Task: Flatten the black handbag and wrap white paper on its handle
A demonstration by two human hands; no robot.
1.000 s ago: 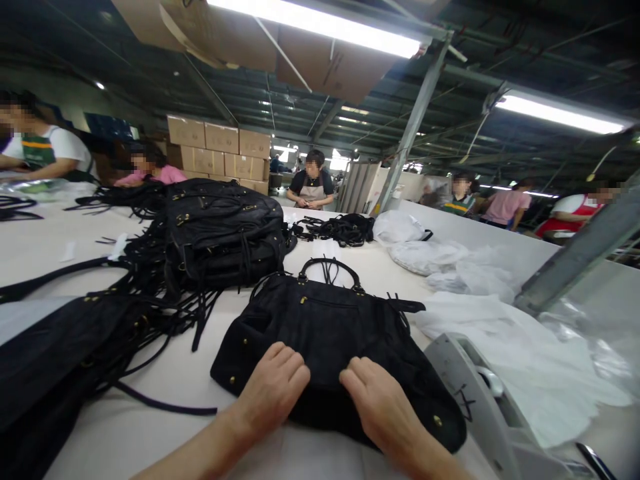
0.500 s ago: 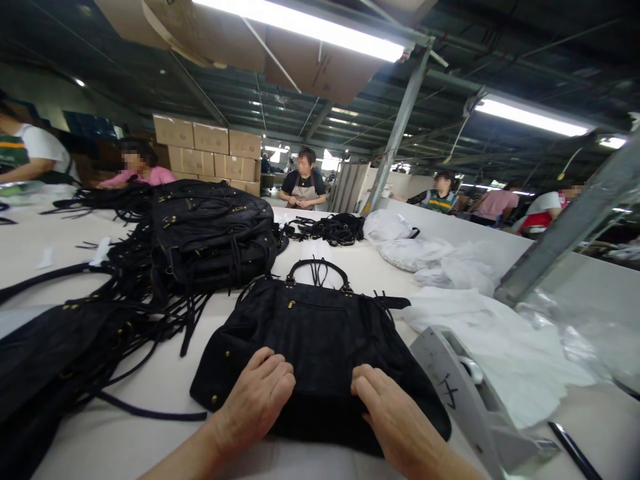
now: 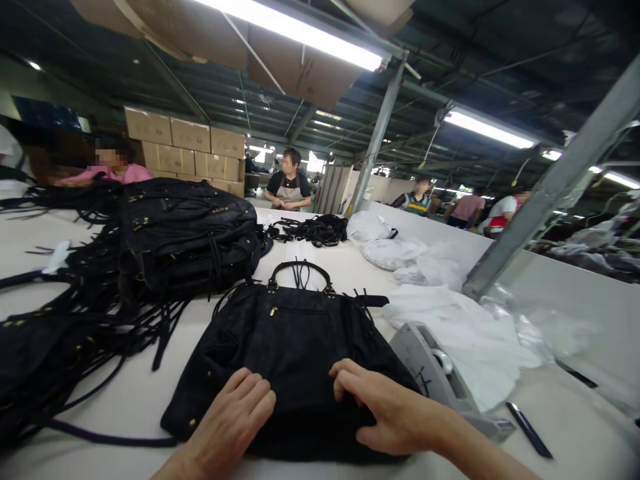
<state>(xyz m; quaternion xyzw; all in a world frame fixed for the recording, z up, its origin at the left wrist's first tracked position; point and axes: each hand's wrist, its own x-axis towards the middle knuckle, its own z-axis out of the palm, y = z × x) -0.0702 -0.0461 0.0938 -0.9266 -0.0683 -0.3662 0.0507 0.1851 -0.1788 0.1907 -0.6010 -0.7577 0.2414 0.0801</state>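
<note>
A black handbag (image 3: 295, 360) lies on the table in front of me, its handle (image 3: 300, 267) pointing away and a short zip with a gold pull showing on its face. My left hand (image 3: 237, 413) has its fingers curled against the lower left part of the bag, with the fingertips hidden. Over the lower right part, my right hand (image 3: 377, 407) has its thumb spread from its bent fingers, which rest at the bag's surface. Gold studs dot the bag's left side.
Several black bags (image 3: 185, 233) are piled at the left, with straps and fringes trailing. A grey tape dispenser (image 3: 435, 367), white plastic sheets (image 3: 465, 327) and a black cutter (image 3: 530, 430) are to the right. Co-workers sit beyond the table (image 3: 280, 250).
The view has turned to the right, so everything appears shifted left. My right hand has loosened from the bag's edge, its thumb and fingers now apart. My left hand remains on the bag.
</note>
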